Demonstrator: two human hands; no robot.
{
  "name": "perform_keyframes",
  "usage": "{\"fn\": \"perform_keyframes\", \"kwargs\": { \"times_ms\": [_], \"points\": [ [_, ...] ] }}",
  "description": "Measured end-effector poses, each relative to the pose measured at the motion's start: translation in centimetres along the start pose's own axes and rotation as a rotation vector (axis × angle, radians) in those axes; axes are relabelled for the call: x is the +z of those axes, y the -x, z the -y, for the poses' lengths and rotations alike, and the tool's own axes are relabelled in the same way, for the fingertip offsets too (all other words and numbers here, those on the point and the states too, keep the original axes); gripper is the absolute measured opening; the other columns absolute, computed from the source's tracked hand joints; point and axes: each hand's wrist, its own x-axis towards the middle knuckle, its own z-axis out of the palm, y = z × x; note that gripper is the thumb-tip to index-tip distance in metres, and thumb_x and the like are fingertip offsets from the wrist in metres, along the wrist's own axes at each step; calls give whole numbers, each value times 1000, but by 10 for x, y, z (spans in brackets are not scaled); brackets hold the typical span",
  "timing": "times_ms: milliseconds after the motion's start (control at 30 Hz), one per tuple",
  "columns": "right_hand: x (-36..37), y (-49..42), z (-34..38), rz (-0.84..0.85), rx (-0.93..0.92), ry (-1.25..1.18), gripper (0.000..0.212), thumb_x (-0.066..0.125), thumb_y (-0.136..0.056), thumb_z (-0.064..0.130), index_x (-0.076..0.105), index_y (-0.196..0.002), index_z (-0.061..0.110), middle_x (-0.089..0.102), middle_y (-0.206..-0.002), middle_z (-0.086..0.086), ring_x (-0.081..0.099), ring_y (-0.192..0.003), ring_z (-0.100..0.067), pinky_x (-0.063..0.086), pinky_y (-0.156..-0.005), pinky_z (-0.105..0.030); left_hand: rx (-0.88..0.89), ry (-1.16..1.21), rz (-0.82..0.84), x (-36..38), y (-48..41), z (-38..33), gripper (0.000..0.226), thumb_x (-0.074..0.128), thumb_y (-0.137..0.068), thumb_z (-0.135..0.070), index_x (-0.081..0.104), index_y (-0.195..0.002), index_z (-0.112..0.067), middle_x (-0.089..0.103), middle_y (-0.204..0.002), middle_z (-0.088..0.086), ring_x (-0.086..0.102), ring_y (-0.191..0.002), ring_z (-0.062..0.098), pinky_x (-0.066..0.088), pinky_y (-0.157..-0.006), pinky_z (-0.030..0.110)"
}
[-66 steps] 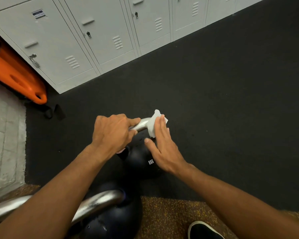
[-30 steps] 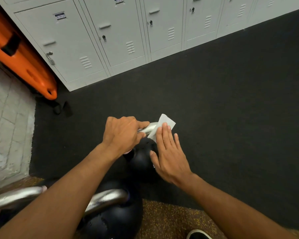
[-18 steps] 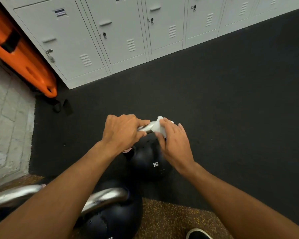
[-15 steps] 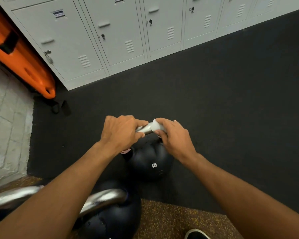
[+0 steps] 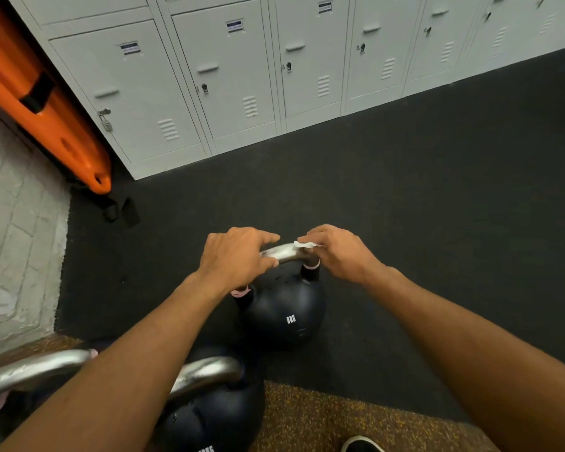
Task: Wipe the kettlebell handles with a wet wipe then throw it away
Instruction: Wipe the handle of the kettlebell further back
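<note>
A black kettlebell [image 5: 284, 314] marked 8KG stands on the dark floor, its silver handle [image 5: 282, 252] on top. My left hand [image 5: 237, 257] grips the handle's left part. My right hand [image 5: 336, 252] curls over the handle's right bend with the white wet wipe [image 5: 304, 245] pinched under its fingers; only a small edge of the wipe shows. A second, larger black kettlebell [image 5: 209, 415] with a silver handle [image 5: 36, 370] sits nearer me at the bottom left, partly hidden by my left forearm.
Grey lockers [image 5: 235, 79] line the far wall. An orange board [image 5: 43, 102] leans at the left beside a pale tiled floor [image 5: 17, 239]. Dark rubber flooring [image 5: 437, 207] spreads to the right. A speckled brown mat [image 5: 323, 419] and a shoe tip [image 5: 361, 445] lie at the bottom.
My right hand went from lying flat against the wipe to curling over the handle's right end, bunching the wipe under its fingers. The left hand kept its grip on the handle.
</note>
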Motion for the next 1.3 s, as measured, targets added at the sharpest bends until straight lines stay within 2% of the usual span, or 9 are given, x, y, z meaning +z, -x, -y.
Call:
{"fn": "perform_keyframes", "kwargs": {
  "times_ms": [100, 233, 367, 533, 733, 867, 967, 1133, 1300],
  "points": [
    [-10, 6, 7, -16, 11, -124, 26, 49, -100, 35, 74, -100, 28, 64, -94, 1, 57, -85, -10, 44, -72, -33, -51, 171, 30, 2, -2, -1, 63, 69, -86, -51, 46, -144, -45, 61, -138, -8, 59, -123, 20, 50, -93, 41],
    [-33, 12, 15, -60, 113, -367, 19, 55, -96, 20, 65, -83, 29, 62, -76, 9, 55, -70, -8, 41, -66, -27, -115, 567, 37, 1, 1, -8, 78, 79, -78, -49, 46, -147, -36, 60, -137, -4, 60, -120, 18, 49, -102, 40],
    [-56, 18, 28, -116, 211, -616, 19, 55, -90, 6, 68, -102, 13, 72, -91, -2, 64, -76, -12, 50, -67, -27, -189, 936, 51, -7, 7, -19, 85, 85, -75, -39, 44, -149, -30, 60, -133, 3, 61, -111, 14, 45, -92, 27],
    [-85, 31, 54, -60, 234, -696, 23, 48, -89, -2, 66, -100, 6, 65, -79, -2, 56, -61, -7, 43, -49, -16, -249, 1253, 96, -25, 17, -26, 83, 84, -77, -36, 44, -149, -27, 64, -128, 5, 62, -114, 14, 45, -87, 29],
    [-108, 50, 81, 100, 234, -678, 27, 49, -86, 8, 69, -105, 9, 66, -91, -10, 55, -82, -24, 40, -70, -38, -202, 1334, 135, -50, 44, -30, 59, 79, -84, -28, 56, -139, -27, 64, -128, 0, 61, -117, 12, 45, -81, 25],
    [-117, 65, 103, 196, 251, -729, 25, 54, -93, 6, 67, -112, 13, 71, -97, -5, 64, -85, -15, 50, -65, -26, -165, 1402, 107, -67, 63, -34, 24, 75, -88, -18, 75, -112, -20, 77, -102, -6, 70, -84, -2, 51, -59, 13],
    [-115, 76, 118, 125, 287, -924, 27, 62, -91, 3, 64, -117, 11, 74, -99, -8, 68, -89, -18, 53, -75, -31, -247, 1440, 24, -75, 76, -30, 13, 75, -87, -14, 77, -99, -17, 78, -93, -1, 72, -85, 12, 53, -66, 25],
    [-88, 99, 146, 189, 358, -1102, 25, 69, -88, 9, 67, -113, 13, 76, -96, -8, 67, -78, -15, 46, -84, -37, -364, 1535, -47, -84, 110, -14, 11, 74, -88, -12, 74, -98, -17, 78, -94, 6, 72, -81, 18, 51, -62, 30],
    [-61, 110, 185, 108, 333, -1064, 27, 65, -88, 0, 65, -113, 11, 76, -101, -10, 70, -74, -13, 52, -65, -27, -418, 1545, -18, -95, 153, 13, 21, 70, -90, -12, 69, -109, -22, 78, -101, 2, 75, -87, 17, 54, -63, 28]
  ]
}}
